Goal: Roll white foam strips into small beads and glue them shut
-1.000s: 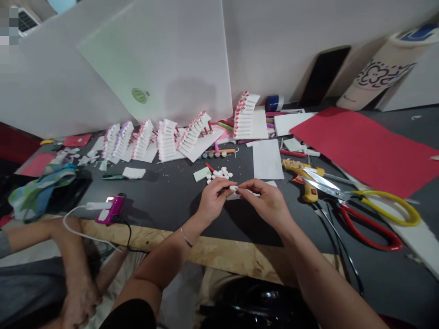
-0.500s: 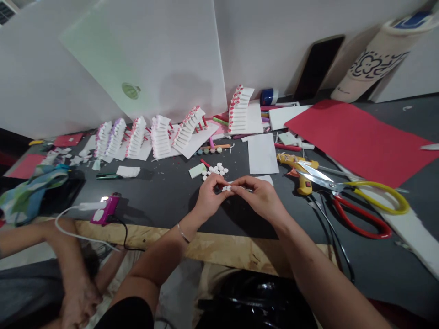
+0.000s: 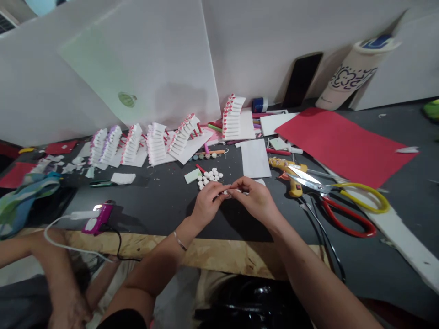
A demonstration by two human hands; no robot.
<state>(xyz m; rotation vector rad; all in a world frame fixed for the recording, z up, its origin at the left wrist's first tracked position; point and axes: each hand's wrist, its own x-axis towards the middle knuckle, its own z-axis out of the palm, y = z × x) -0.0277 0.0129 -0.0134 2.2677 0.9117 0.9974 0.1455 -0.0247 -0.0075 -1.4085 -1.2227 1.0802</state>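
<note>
Left hand: the left hand (image 3: 206,204) hovered over the dark table (image 3: 164,201), thumb and forefinger pinched narrow on a small white piece (image 3: 227,191).
Right hand: the right hand (image 3: 255,201) met it from the other side, fingertips closed on the same piece; the remaining fingers were curled.
White piece: held between both hands just above the table, near the middle of the work surface, a little nearer than the cluster of white discs (image 3: 208,177).
Near edge: the dark top ended at a raw plywood edge (image 3: 219,253) just under the wrists.
Open room: bare dark table lay to the left of the hands, up to the pink device (image 3: 98,217) with its white cable.
Right side: the yellow glue gun (image 3: 288,174) and the large scissors (image 3: 338,201), one handle yellow and one red, lay close beside the right hand; the red sheet (image 3: 343,141) lay beyond them.
Far edge: rows of white folded paper models (image 3: 151,142) stood before the leaning white board (image 3: 144,64).
White sheet: a white sheet (image 3: 254,158) lay flat just beyond the hands.
Writing: the white board bore a round green sticker, its text too small to read; the leaning roll (image 3: 353,73) showed a dark flower drawing, no legible words.
Other person: another person's arm (image 3: 41,256) lay at the lower left, below the table edge.
</note>
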